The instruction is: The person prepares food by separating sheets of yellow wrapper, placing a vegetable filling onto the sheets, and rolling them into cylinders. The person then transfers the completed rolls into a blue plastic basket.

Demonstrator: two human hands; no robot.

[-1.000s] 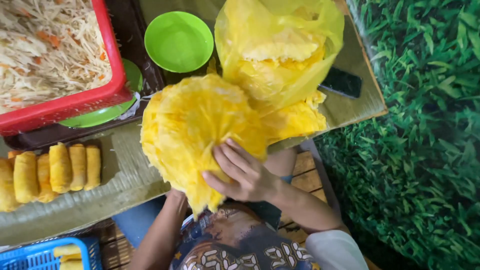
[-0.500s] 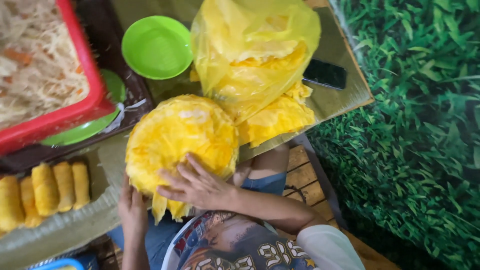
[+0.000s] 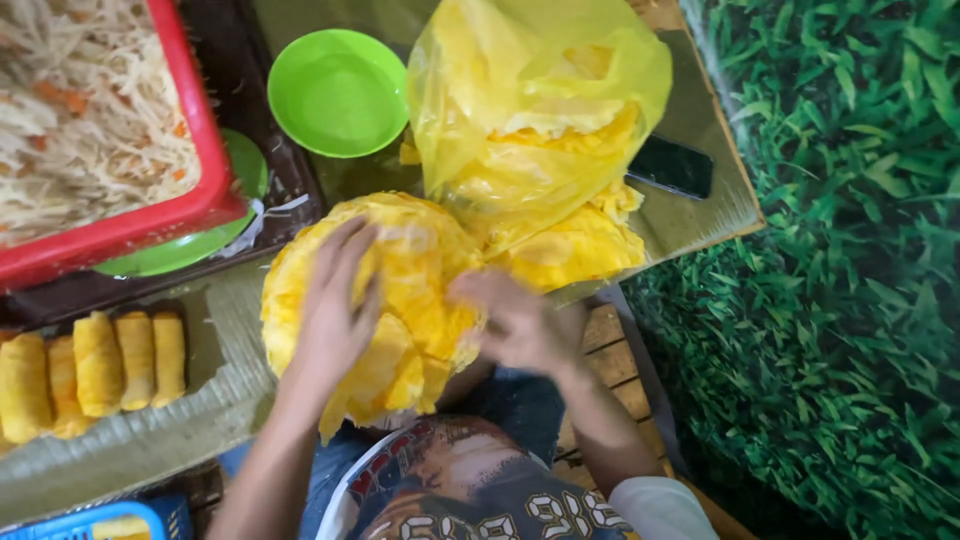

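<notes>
A round stack of thin yellow wrappers (image 3: 415, 265) lies at the near edge of the table and hangs over it. My left hand (image 3: 335, 310) rests flat on top of the stack, fingers spread. My right hand (image 3: 515, 320), blurred, touches the stack's right edge. Behind it stands a yellow plastic bag (image 3: 540, 110) with more yellow wrappers inside, some spilling out at its base (image 3: 580, 245).
A red tray (image 3: 205, 180) of shredded vegetables sits at the back left, on a green plate (image 3: 235, 165). A green bowl (image 3: 340, 90) stands beside it. Several yellow rolls (image 3: 95, 365) lie at the left. A black phone (image 3: 670, 165) lies at the right; green artificial grass (image 3: 840, 270) beyond.
My left hand has come up from below the table onto the top of the wrapper stack. My right hand has shifted to the stack's right edge. The view has drifted.
</notes>
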